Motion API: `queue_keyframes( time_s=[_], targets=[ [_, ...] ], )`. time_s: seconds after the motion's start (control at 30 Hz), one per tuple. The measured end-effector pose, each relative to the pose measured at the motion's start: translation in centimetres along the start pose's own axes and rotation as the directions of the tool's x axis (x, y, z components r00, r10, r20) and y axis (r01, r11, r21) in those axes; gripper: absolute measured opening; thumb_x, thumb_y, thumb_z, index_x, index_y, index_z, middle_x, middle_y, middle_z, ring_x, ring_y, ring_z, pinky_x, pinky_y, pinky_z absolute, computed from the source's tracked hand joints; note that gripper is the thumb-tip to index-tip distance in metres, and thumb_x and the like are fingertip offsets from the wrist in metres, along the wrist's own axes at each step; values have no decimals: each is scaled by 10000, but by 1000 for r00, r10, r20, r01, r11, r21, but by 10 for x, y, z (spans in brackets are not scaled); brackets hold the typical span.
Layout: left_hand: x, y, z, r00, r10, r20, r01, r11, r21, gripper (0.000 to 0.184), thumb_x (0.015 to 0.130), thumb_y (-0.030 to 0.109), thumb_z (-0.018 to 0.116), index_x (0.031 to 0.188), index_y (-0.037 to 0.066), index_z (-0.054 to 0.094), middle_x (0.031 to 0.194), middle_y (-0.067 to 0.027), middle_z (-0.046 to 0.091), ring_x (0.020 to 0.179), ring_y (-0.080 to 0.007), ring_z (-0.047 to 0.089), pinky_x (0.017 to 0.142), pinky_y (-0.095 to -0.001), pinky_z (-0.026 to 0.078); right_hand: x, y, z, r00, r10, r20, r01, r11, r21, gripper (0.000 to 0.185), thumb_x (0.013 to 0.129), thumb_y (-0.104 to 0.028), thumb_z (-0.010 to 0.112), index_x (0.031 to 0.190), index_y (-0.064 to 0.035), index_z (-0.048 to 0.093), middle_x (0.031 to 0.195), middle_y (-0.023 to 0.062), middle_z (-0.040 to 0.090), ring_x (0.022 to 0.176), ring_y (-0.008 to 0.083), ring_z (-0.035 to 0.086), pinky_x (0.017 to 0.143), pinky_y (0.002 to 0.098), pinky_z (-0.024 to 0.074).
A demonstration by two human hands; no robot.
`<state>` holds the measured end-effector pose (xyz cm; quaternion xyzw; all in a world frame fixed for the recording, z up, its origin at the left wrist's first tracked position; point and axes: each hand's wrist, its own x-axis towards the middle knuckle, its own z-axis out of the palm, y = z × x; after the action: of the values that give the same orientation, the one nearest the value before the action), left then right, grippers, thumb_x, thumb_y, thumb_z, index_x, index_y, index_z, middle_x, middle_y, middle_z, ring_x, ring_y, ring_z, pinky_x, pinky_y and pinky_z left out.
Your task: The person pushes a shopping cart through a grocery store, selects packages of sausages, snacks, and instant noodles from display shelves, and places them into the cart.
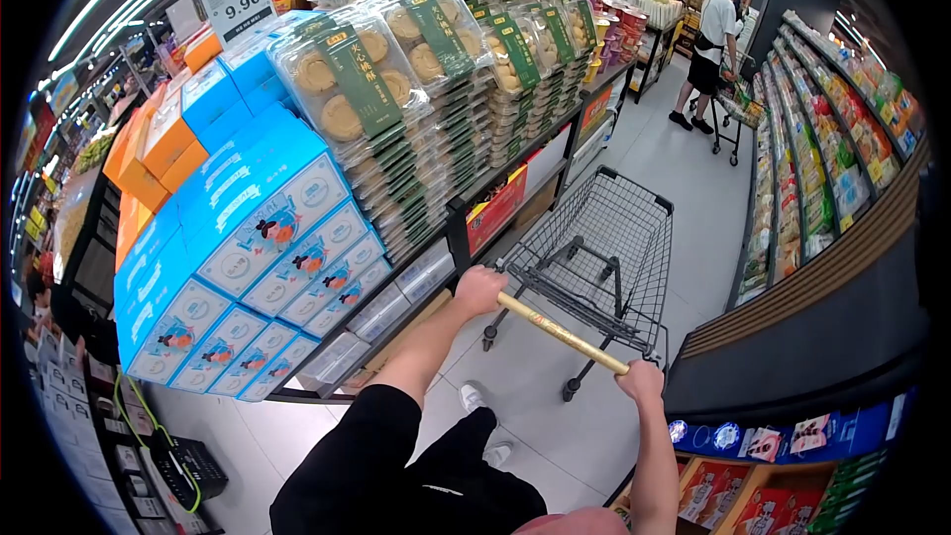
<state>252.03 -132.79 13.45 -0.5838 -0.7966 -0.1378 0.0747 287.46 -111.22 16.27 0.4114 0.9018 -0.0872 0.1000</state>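
My left hand is closed around the left end of a yellow shopping cart handle. At the right end of the same handle, my right hand is wrapped round the bar. The shopping cart is a dark wire one, and I see nothing inside its basket. It stands on the tiled floor in front of me, close beside a display table stacked with clear packs of round cookies under green labels. Blue printed boxes are piled on the table nearest my left arm.
Ahead in the aisle, a person in a white shirt stands at another cart. Slanted shelves of packaged goods line the right side. A dark basket is at lower left. Red packs fill wooden bins at lower right.
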Motion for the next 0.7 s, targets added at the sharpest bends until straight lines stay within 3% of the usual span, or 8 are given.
queue_keyframes(
  time_s=[0.03, 0.1, 0.13, 0.17, 0.2, 0.43, 0.57, 0.7],
  targets=[
    [8, -7, 0, 1000, -9, -6, 9, 1000, -16, 155, 615, 148, 721, 713, 121, 604, 737, -53, 651, 781, -240, 656, 737, -362, 476, 10, -2, -9, 990, -23, 137, 20, 999, 26, 343, 717, -341, 709, 906, -56, 743, 766, 203, 699, 740, 363, 690, 746, 453, 545],
    [14, -18, 9, 1000, -2, -9, 1, 999, -52, 157, 605, 139, 714, 709, 115, 599, 743, -56, 644, 787, -243, 646, 741, -359, 462, 37, 10, -6, 977, -98, 187, 98, 995, 13, 421, 695, -438, 728, 854, -49, 744, 706, 176, 690, 639, 312, 679, 651, 419, 539],
    [17, -24, 16, 992, 36, -121, -44, 997, -66, 185, 576, 140, 718, 675, 131, 562, 681, -42, 579, 729, -250, 614, 679, -373, 457, 49, 9, -11, 912, -88, 400, 45, 992, 116, 416, 690, -444, 726, 813, -46, 733, 659, 146, 667, 586, 274, 651, 600, 398, 517],
    [18, -26, 20, 994, 14, -109, -23, 996, -83, 185, 576, 140, 718, 675, 131, 562, 681, -42, 579, 729, -250, 614, 679, -373, 457, 61, 4, -15, 801, -96, 591, -36, 978, 207, 416, 685, -450, 723, 773, -43, 722, 612, 116, 643, 532, 236, 624, 549, 378, 495],
    [23, -30, 22, 987, 28, -161, -46, 993, -106, 183, 572, 138, 712, 672, 132, 559, 682, -41, 574, 730, -249, 613, 675, -372, 453, 66, -2, -25, 764, -114, 636, -49, 971, 233, 368, 702, -400, 726, 728, -35, 693, 556, 67, 583, 472, 169, 555, 487, 338, 434],
    [44, -51, 30, 977, 31, -211, -59, 990, -127, 194, 575, 130, 696, 705, 136, 552, 701, -17, 571, 755, -229, 588, 694, -360, 431, 107, -8, -33, 534, -168, 829, -271, 894, 356, 288, 775, -282, 731, 758, 2, 682, 542, 49, 560, 497, 154, 548, 500, 295, 431],
    [52, -54, 28, 992, 20, -127, -35, 993, -117, 194, 627, 140, 707, 776, 128, 583, 765, -13, 599, 828, -216, 588, 767, -351, 433, 128, 5, -18, 435, -248, 865, -299, 867, 399, 225, 810, -202, 711, 840, 19, 678, 650, 73, 610, 574, 161, 573, 544, 307, 468],
    [53, -51, 21, 986, -16, -164, -1, 995, -105, 214, 604, 128, 704, 756, 139, 554, 760, -2, 570, 814, -217, 561, 741, -347, 423, 137, 4, -16, 378, -282, 882, -308, 860, 407, 185, 802, -119, 677, 900, 37, 662, 807, 118, 673, 591, 173, 586, 557, 319, 490]
  ],
)
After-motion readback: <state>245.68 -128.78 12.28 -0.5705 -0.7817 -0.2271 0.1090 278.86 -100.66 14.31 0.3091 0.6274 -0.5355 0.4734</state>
